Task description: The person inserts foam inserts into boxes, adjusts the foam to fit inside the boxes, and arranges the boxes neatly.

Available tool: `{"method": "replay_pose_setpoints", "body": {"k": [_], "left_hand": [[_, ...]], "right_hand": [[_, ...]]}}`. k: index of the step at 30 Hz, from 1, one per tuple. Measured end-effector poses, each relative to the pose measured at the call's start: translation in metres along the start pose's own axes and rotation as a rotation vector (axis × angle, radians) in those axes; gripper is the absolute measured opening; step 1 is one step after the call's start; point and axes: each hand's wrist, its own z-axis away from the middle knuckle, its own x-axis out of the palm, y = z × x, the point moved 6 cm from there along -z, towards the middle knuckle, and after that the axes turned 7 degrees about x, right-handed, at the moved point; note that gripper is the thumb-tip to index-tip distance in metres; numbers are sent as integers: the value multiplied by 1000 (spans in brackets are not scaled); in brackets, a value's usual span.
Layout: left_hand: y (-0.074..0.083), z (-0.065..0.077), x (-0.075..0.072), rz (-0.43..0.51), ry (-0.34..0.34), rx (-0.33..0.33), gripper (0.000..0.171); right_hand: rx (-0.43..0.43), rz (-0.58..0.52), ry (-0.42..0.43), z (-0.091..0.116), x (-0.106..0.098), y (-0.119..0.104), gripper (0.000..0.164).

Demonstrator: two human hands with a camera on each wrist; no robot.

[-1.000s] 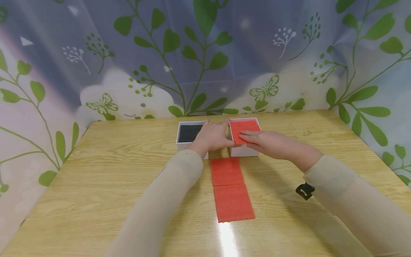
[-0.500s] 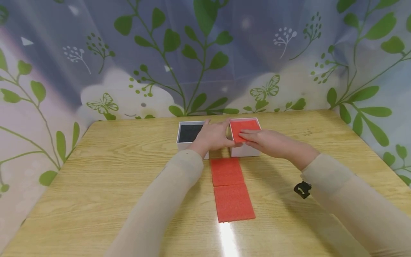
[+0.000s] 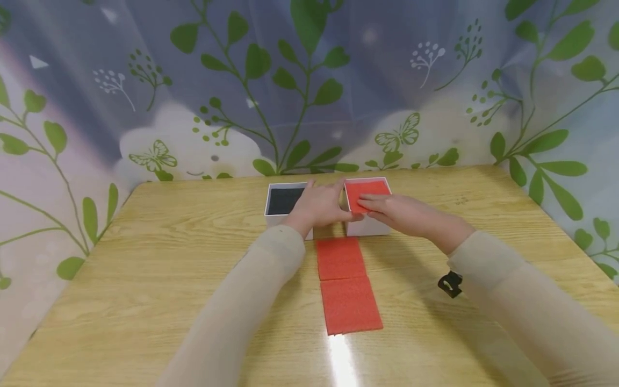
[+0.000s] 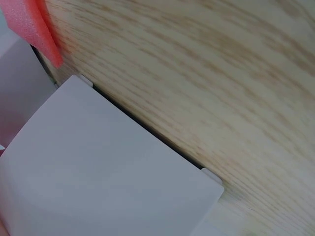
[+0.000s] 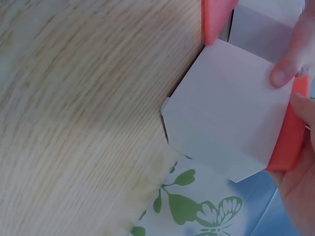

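My left hand (image 3: 321,206) grips the right-hand white box (image 3: 369,227) at its left side, thumb on the front face near the rim. In the right wrist view that thumb (image 5: 285,71) lies against the white front. Red foam (image 3: 366,188) fills the box opening. My right hand (image 3: 401,213) presses on the foam's front part with nearly straight fingers. In the right wrist view, a thick red foam edge (image 5: 287,140) stands out past the box rim beside my right thumb (image 5: 302,105). The right hand's remaining fingers are mostly hidden there.
A second white box (image 3: 276,219), with a black surface (image 3: 284,201) inside, stands to the left, partly behind my left hand. Two red foam squares (image 3: 340,259) (image 3: 351,305) lie end to end on the wooden table (image 3: 169,279). A leaf-patterned curtain (image 3: 309,97) hangs behind.
My right hand has shifted slightly forward and left on the red foam, and the right sleeve with its black strap has moved left. The left hand holds its place.
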Motion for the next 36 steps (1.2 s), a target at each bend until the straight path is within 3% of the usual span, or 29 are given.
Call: {"method": "replay_pose_setpoints", "body": {"k": [9,21,36], "left_hand": [[0,-1,2,-5,0,9,105],[-1,-2,0,-15,11,11,107],[-2,-1,0,16,26,2,107]], "right_hand": [[38,-29,14,3,6,4,51],[-24,107,211,20,1,-5,43],[-31,118,222,17,3,-3,46]]}}
